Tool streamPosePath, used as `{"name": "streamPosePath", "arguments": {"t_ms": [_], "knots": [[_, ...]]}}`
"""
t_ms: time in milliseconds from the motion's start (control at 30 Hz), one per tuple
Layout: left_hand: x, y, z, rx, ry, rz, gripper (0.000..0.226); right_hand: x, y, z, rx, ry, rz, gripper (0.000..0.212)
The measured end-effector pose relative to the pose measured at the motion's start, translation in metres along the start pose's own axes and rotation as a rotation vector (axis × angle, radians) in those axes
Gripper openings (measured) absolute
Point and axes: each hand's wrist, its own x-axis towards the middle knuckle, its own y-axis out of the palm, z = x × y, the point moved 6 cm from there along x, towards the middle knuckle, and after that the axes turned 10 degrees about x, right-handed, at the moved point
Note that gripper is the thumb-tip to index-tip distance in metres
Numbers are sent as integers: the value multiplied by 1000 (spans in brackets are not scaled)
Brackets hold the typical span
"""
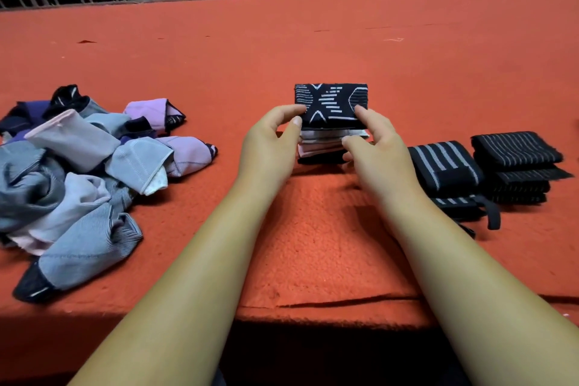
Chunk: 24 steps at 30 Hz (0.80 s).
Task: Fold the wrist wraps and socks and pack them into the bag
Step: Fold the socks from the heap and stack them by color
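Left hand (272, 141), right hand (376, 141): pinching folded sock stack (330, 103) | folded: wrist wraps (513, 150) | unfolded: sock pile (78, 172) | unseen: bag

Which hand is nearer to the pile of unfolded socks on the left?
Left. The left hand grips the left end of the folded stack, toward the sock pile; the right hand grips its right end, farther away.
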Motion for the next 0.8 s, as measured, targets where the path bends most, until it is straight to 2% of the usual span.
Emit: {"name": "streamPosePath", "arguments": {"t_ms": [133, 300, 567, 800], "knots": [[7, 13, 6, 147, 62, 43, 39, 13, 4, -8, -21, -12, 45, 75], [4, 37, 33, 477, 89, 239, 64, 19, 13, -28, -206, 123, 137, 84], [-1, 33, 34, 414, 91, 221, 69, 10, 10, -25, -248, 98, 116, 76], [-4, 27, 23, 359, 145, 132, 66, 6, 5, -15, -293, -94, 31, 60]]}}
